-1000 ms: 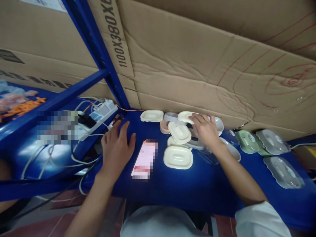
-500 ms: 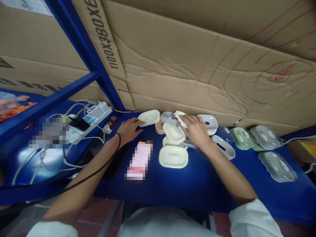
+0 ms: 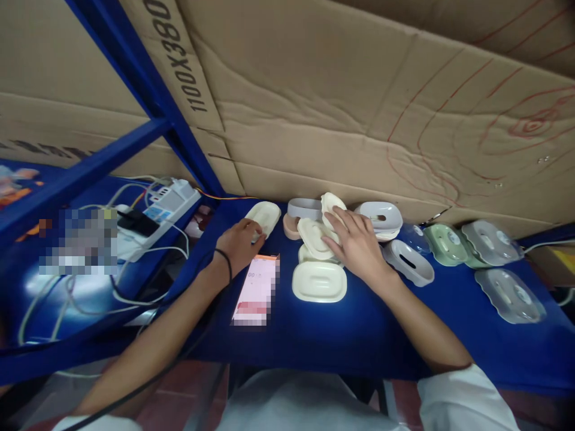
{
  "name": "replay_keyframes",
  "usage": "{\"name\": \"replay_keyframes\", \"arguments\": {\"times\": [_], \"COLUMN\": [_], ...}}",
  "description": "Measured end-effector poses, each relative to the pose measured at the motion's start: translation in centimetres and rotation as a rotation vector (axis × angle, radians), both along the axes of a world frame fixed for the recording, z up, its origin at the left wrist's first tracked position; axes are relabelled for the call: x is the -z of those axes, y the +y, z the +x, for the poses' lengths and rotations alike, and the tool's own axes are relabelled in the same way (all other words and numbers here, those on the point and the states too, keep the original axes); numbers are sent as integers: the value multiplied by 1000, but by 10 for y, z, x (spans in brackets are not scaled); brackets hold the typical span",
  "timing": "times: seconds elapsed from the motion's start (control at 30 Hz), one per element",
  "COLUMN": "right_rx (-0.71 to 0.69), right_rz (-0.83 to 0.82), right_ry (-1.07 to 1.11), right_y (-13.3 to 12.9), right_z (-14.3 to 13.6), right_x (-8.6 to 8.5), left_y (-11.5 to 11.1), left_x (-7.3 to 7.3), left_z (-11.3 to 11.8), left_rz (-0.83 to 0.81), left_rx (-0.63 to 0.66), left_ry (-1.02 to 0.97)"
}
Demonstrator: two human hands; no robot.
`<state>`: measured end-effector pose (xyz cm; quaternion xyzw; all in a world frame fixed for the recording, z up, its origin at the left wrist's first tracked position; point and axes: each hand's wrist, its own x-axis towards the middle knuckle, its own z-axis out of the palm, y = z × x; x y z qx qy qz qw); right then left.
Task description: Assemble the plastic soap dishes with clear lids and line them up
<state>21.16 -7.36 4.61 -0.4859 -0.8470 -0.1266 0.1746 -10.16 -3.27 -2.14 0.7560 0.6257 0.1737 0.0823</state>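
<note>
My left hand (image 3: 238,243) has its fingers and thumb closed on the near edge of a cream soap dish (image 3: 268,214) at the back left of the group. A second cream soap dish (image 3: 333,203), tilted up, is in my right hand (image 3: 357,239), whose fingers lie over its right side. Beneath that hand is another cream dish (image 3: 314,234), resting on other pieces. Closer to me, a cream dish (image 3: 319,281) lies flat on the blue table. The hands hide parts of both held dishes.
Grey soap dishes (image 3: 409,263) and a green one (image 3: 447,244) lie to the right, some under clear covers. A phone (image 3: 256,288) lies near my left wrist. Farther left are a power strip (image 3: 155,215) and tangled cables. A cardboard wall (image 3: 291,120) stands behind.
The left cream dish has turned and come slightly left, with my left hand drawn closer to me. The dish at my right hand is tipped more upright. The view has shifted a little.
</note>
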Motion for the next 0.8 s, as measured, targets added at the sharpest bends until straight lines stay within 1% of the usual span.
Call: {"name": "replay_keyframes", "arguments": {"times": [0.07,0.1,0.17,0.2,0.23,0.27,0.3,0.37,0.4,0.43,0.5,0.6,0.67,0.73,0.8], "right_rx": [-39,-51,-11,54,148,271,397,646,736,785,812,790,804,841,880], "right_rz": [8,13,45,77,112,138,158,164,159,126,42,-60,-46,20,82], "right_ry": [38,63,126,159,188,211,210,174,173,181,227,313,381,460,528], "right_y": [-20,-31,-54,-64,-73,-81,-87,-95,-96,-96,-92,-79,-71,-68,-69], "right_z": [12,23,59,82,109,137,166,220,242,260,283,291,292,293,296], "right_x": [-2,-2,0,3,7,12,17,30,37,43,57,73,80,84,86], "left_y": [-2,-6,-20,-30,-41,-53,-65,-87,-96,-104,-116,-124,-124,-121,-118], "left_x": [1,2,2,1,0,-3,-7,-20,-29,-37,-54,-73,-79,-83,-86], "left_z": [7,9,12,13,13,15,17,22,25,29,33,35,33,31,33], "left_rz": [-16,-11,22,65,91,101,90,53,1,-29,5,76,101,110,107], "left_rx": [51,77,124,172,219,235,231,208,157,94,-71,-382,-558,-653,-677], "left_ry": [-8,-22,-90,-211,-350,-494,-656,-1059,-1223,-1357,-1575,-1789,-1866,-1894,-1905]}}
